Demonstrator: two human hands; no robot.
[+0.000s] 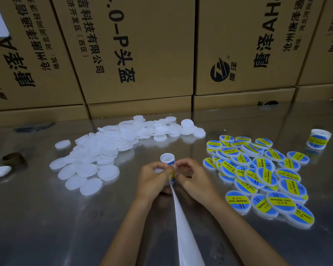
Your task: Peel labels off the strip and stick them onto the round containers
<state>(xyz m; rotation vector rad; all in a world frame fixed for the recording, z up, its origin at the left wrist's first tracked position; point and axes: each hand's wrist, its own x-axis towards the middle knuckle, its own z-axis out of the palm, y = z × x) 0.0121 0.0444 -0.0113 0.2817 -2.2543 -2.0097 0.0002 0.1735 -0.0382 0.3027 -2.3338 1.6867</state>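
Round containers, flat translucent white plastic discs [88, 162], lie heaped on my glossy steel table [46, 227] before tall cardboard boxes [138, 50]; labelled blue-and-yellow ones [258, 175] pile right. The smooth white strip [183, 223] curls up where my left hand [155, 179] and right hand [192, 179] pinch its label [172, 176]

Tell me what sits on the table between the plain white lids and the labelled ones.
In the head view, both hands, left and right, pinch the label strip there, between the plain lids and labelled lids.
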